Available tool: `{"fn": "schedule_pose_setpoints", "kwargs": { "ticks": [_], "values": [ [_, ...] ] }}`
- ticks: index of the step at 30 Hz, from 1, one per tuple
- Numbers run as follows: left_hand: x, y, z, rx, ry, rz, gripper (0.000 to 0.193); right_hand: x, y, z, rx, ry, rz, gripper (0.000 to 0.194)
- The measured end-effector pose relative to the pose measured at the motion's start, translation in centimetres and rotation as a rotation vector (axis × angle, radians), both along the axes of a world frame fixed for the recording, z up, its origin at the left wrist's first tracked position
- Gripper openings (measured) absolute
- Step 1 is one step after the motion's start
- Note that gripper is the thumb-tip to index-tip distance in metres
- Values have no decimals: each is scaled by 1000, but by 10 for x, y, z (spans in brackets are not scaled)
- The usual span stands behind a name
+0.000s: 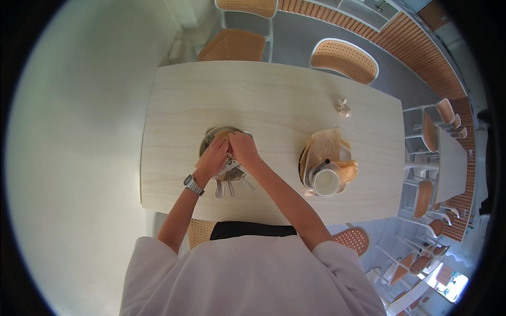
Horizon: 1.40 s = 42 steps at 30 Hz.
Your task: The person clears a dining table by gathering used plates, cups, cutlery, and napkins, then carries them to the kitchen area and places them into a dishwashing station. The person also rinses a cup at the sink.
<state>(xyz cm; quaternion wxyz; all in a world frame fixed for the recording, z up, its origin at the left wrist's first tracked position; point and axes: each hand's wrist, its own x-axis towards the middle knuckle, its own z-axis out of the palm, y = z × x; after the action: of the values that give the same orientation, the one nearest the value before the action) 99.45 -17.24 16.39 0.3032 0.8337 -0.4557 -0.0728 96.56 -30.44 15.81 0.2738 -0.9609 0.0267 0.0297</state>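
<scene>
On the left part of the wooden table (276, 98) stands a round metal bowl or tray (204, 143). Over it my left hand (215, 154) and my right hand (242, 147) meet, fingertips together at a piece of brown paper (224, 134). The fingers are bent and partly hide what lies between them. Beneath my hands are crumpled wrappings and clear plastic, hard to tell apart. Handles of light-coloured cutlery (231, 187) stick out over the near rim, a spoon-like one (219, 189) at the left. A metal-banded watch is on my left wrist.
To the right, a round tray holds brown paper (324, 138), clear plastic lids and a white-rimmed cup (326, 182). A crumpled paper ball (343, 108) lies beyond it. Chairs (344, 60) stand along the table's far side, and a pale wall (79, 138) rises on the left.
</scene>
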Motion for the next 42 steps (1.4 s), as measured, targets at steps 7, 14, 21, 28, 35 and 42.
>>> {"fn": "schedule_pose_setpoints", "kwargs": {
  "ticks": [7,14,21,28,35,42],
  "values": [
    [14,-14,-18,75,-200,-19,23,-33,-9,88,293,150,74,35],
    [11,-30,-29,423,-433,150,13,-105,-164,199,573,-148,10,24],
    [7,-5,5,103,-30,119,16,-67,-322,30,-250,119,-365,52],
    [-13,10,43,3,189,209,31,-83,-370,-26,-362,-70,-432,62],
    [-11,39,50,-98,178,332,36,-64,-358,-20,-172,2,-449,21],
    [7,83,21,-401,585,709,31,-69,-307,71,98,-295,-569,14]
  ]
}}
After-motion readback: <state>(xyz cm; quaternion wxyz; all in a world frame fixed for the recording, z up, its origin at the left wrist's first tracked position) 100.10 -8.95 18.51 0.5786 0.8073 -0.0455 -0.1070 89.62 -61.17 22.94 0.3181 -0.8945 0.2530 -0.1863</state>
